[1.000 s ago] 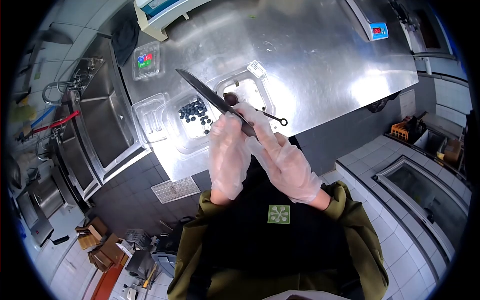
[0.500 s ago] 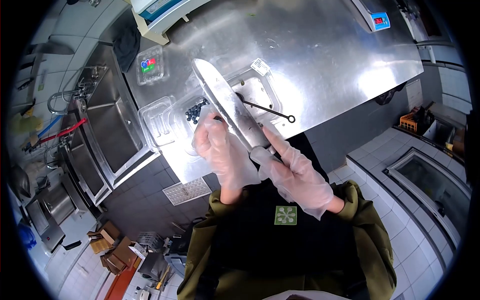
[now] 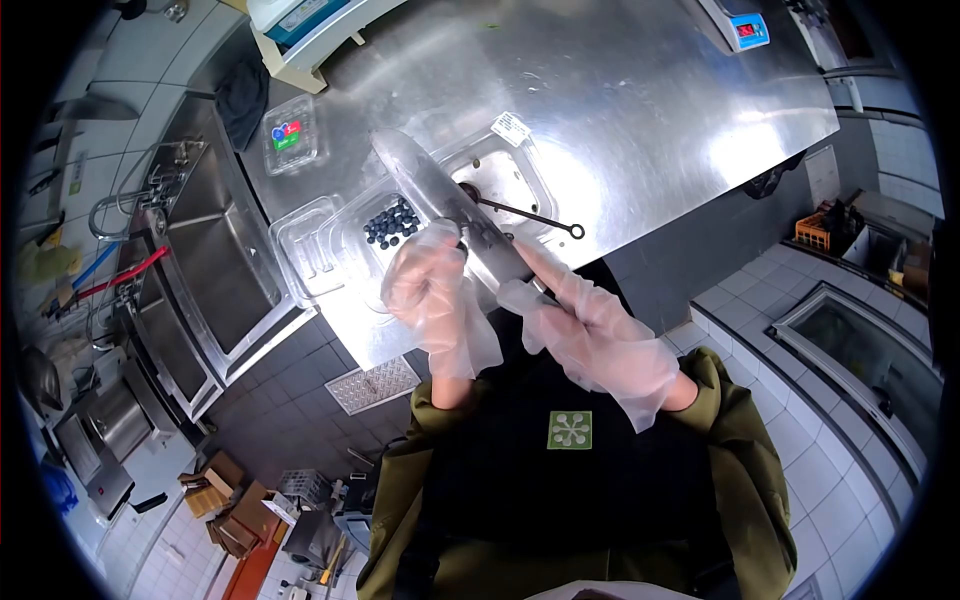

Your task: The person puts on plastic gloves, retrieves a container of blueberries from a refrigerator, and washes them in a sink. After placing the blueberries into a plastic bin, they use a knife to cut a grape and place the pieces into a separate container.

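My right hand (image 3: 600,330), in a clear plastic glove, is closed round the handle of a large broad-bladed knife (image 3: 430,180). The blade slants up and left over the table, and its lower part lies beside the fingertips of my left hand (image 3: 435,290). That hand is gloved too and pinches a small dark thing, apparently a blueberry, against or close to the blade. Several blueberries (image 3: 392,222) lie in a clear plastic container (image 3: 345,235) just beyond my left hand. Past the blade, a clear tray (image 3: 540,180) holds a few small dark bits and a dark ring-ended tool (image 3: 530,213).
An opened clear box (image 3: 295,250) stands left of the blueberries, with a labelled punnet (image 3: 290,135) behind it. A metal sink (image 3: 225,260) is at the left. A digital scale (image 3: 745,32) sits far right on the steel table (image 3: 660,110). A white-framed stand (image 3: 300,60) is at the back.
The knife has tilted, so its blade looks darker and its tip sits slightly further left and lower. My left fingertips have shifted right, along the blade. The whole view has moved slightly.
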Action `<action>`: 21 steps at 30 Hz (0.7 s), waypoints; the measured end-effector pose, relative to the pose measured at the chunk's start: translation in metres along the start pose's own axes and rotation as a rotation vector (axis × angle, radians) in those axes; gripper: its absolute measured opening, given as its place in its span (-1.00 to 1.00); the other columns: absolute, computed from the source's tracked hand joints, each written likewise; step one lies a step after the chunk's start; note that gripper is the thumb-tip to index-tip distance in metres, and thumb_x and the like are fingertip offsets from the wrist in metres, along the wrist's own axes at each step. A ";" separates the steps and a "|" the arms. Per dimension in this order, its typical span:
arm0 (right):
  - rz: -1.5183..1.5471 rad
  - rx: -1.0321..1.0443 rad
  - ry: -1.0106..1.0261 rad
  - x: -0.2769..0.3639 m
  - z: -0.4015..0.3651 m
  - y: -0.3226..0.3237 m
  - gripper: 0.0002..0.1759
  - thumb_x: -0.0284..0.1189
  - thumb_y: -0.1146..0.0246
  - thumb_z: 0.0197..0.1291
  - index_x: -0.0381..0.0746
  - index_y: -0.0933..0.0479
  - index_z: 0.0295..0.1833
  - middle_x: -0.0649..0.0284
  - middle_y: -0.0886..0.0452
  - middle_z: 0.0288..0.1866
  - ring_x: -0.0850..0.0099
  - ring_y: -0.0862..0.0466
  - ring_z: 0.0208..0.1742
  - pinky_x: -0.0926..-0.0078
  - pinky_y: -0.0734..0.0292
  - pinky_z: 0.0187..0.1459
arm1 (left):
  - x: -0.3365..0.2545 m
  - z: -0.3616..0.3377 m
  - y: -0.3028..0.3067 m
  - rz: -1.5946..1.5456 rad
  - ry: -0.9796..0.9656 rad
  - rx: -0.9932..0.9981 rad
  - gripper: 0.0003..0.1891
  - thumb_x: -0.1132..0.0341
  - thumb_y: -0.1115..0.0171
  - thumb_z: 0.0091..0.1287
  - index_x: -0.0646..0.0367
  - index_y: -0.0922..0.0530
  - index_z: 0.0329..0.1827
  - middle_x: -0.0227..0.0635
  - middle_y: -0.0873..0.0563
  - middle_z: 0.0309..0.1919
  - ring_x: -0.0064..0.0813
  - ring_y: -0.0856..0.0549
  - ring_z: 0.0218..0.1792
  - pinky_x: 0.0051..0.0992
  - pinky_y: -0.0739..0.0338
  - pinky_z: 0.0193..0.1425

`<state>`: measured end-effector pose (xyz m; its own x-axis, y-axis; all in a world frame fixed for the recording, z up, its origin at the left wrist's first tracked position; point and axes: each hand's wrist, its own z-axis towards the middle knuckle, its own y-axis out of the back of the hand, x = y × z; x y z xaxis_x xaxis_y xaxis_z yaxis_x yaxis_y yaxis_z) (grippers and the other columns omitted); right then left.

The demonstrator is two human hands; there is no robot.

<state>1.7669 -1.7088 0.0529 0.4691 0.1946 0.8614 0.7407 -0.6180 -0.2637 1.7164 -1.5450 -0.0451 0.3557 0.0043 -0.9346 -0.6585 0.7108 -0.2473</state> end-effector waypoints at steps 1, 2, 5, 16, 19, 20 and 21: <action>-0.067 -0.002 0.003 -0.001 0.003 0.002 -0.34 -0.55 0.01 0.35 -0.32 0.07 0.50 0.01 -0.48 0.18 0.47 -0.46 0.19 0.60 -0.27 0.22 | 0.000 -0.003 0.002 0.008 0.064 0.017 -0.90 0.53 -0.37 0.14 0.22 -0.65 -0.29 -0.20 -0.71 -0.29 -0.45 -0.66 -0.26 -0.53 -0.51 -0.17; -0.150 0.002 -0.003 -0.002 0.009 0.006 -0.34 -0.55 0.01 0.34 -0.34 0.07 0.50 -0.03 -0.48 0.15 0.44 -0.49 0.17 0.61 -0.28 0.21 | 0.001 0.000 0.005 0.079 0.062 0.110 -0.89 0.56 -0.34 0.15 0.22 -0.67 -0.27 -0.21 -0.73 -0.31 -0.49 -0.66 -0.31 -0.56 -0.52 -0.22; -0.473 -0.133 0.213 -0.031 0.026 0.007 -0.38 -0.47 0.03 0.36 -0.40 0.02 0.47 -0.11 -0.54 -0.04 0.30 -0.59 -0.01 0.61 -0.37 0.09 | 0.010 -0.011 0.010 0.024 0.324 0.130 -0.84 0.61 -0.31 0.16 0.21 -0.68 -0.23 -0.23 -0.73 -0.31 -0.53 -0.67 -0.32 -0.58 -0.53 -0.21; -0.402 -0.029 0.066 -0.064 0.032 0.020 -0.34 -0.34 -0.06 0.36 -0.32 -0.03 0.47 -0.16 -0.36 0.31 0.15 -0.40 0.32 0.46 -0.23 0.31 | 0.019 -0.016 -0.009 -0.074 0.758 -0.007 -0.94 0.46 -0.23 0.31 0.24 -0.62 -0.23 -0.30 -0.70 -0.29 -0.60 -0.63 -0.26 -0.63 -0.49 -0.10; -0.428 -0.087 0.117 -0.067 0.032 0.019 -0.35 -0.37 -0.07 0.35 -0.31 -0.06 0.47 -0.16 -0.37 0.29 0.15 -0.39 0.33 0.42 -0.22 0.32 | 0.035 -0.021 -0.010 -0.090 0.764 -0.039 -0.94 0.47 -0.20 0.32 0.24 -0.58 -0.20 -0.31 -0.69 -0.31 -0.61 -0.61 -0.29 -0.64 -0.48 -0.13; -0.433 -0.105 0.145 -0.068 0.031 0.018 -0.36 -0.38 -0.08 0.34 -0.30 -0.07 0.46 -0.16 -0.37 0.29 0.15 -0.38 0.34 0.41 -0.22 0.32 | 0.041 -0.022 -0.013 -0.083 0.711 -0.082 -0.93 0.47 -0.21 0.31 0.25 -0.59 -0.19 -0.32 -0.70 -0.32 -0.63 -0.62 -0.32 -0.65 -0.47 -0.20; -0.438 -0.113 0.125 -0.072 0.030 0.019 -0.38 -0.42 -0.07 0.34 -0.29 -0.09 0.47 -0.10 -0.37 0.31 0.19 -0.37 0.35 0.42 -0.20 0.33 | 0.044 -0.021 -0.015 -0.076 0.657 -0.125 -0.92 0.48 -0.22 0.30 0.26 -0.60 -0.19 -0.32 -0.70 -0.33 -0.64 -0.62 -0.36 -0.66 -0.47 -0.26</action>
<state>1.7613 -1.7115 -0.0272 0.0570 0.3663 0.9287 0.7959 -0.5783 0.1792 1.7280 -1.5703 -0.0884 -0.0475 -0.4992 -0.8652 -0.7333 0.6055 -0.3091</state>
